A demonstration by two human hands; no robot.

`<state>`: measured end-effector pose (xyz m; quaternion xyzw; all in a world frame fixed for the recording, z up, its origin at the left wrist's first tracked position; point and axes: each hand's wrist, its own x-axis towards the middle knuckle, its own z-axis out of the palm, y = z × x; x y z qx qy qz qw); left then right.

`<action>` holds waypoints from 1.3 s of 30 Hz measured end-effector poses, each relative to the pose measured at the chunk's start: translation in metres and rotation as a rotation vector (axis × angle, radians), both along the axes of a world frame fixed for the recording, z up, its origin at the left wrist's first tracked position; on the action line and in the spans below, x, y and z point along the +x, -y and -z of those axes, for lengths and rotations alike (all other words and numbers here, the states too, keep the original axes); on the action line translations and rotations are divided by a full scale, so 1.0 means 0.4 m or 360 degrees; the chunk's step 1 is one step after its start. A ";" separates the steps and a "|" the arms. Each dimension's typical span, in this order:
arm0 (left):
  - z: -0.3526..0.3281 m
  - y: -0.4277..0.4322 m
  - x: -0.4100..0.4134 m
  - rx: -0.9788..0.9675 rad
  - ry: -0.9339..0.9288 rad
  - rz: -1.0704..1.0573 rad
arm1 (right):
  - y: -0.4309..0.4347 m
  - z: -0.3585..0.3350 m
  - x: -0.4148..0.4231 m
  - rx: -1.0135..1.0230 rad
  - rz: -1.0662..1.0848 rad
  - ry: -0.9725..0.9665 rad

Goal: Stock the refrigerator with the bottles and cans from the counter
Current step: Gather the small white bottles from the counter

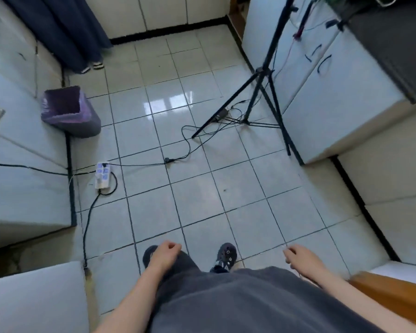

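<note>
Left hand: fingers loosely curled, holding nothing, hanging in front of dark trousers. Right hand: fingers slack, slightly blurred, gripping nothing, hanging by right hip. Shoe between hands on tiled floor. Farther out: power strip, purple-lined bin left, tripod right beside white cabinets. Dark counter far upper right; items on it too blurred to name.

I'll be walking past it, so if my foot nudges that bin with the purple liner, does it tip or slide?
Likely slides: the bin stands on glossy floor tiles. Probably light, since only liner shows inside. Its tall narrow shape could tip it.
</note>
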<state>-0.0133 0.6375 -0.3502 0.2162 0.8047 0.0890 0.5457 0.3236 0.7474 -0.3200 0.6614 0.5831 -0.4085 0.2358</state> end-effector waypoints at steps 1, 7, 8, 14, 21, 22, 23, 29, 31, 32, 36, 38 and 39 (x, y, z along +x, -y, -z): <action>-0.005 -0.029 0.045 -0.0020 -0.0032 0.0127 | -0.013 0.000 0.051 0.0012 0.0074 0.0001; -0.057 -0.270 0.198 -0.0045 -0.0210 0.0632 | -0.047 0.018 0.254 0.0097 0.0836 -0.0200; -0.058 -0.315 0.215 -0.0047 -0.0217 0.0667 | -0.043 0.027 0.277 0.0105 0.0949 -0.0219; -0.012 -0.625 0.395 -0.0134 -0.0200 0.0934 | -0.032 0.073 0.446 0.0048 0.1559 -0.0260; -0.021 -1.025 0.877 -0.0111 -0.0169 0.1872 | -0.130 0.009 0.705 0.0120 0.2116 -0.0162; -0.035 -1.074 0.949 -0.0065 -0.0165 0.1988 | -0.151 -0.003 0.731 0.0163 0.2206 -0.0164; -0.045 -1.121 1.018 -0.0018 -0.0158 0.2089 | -0.175 -0.014 0.754 0.0207 0.2289 -0.0160; -0.069 -1.337 1.340 0.0163 -0.0209 0.2437 | -0.264 -0.035 0.882 0.0355 0.2602 -0.0187; -0.061 -1.376 1.417 0.0166 -0.0200 0.2428 | -0.287 -0.027 0.931 0.0372 0.2679 -0.0201; -0.054 -1.389 1.451 0.0154 -0.0194 0.2429 | -0.301 -0.022 0.964 0.0381 0.2690 -0.0196; -0.046 -1.413 1.583 0.0148 -0.0157 0.2353 | -0.383 -0.009 1.151 0.0424 0.2491 -0.0211; -0.055 -1.422 1.655 0.0235 -0.0078 0.2162 | -0.442 -0.027 1.271 0.0555 0.2296 -0.0159; -0.063 -1.426 1.692 0.0262 -0.0045 0.2044 | -0.474 -0.043 1.331 0.0640 0.2208 -0.0102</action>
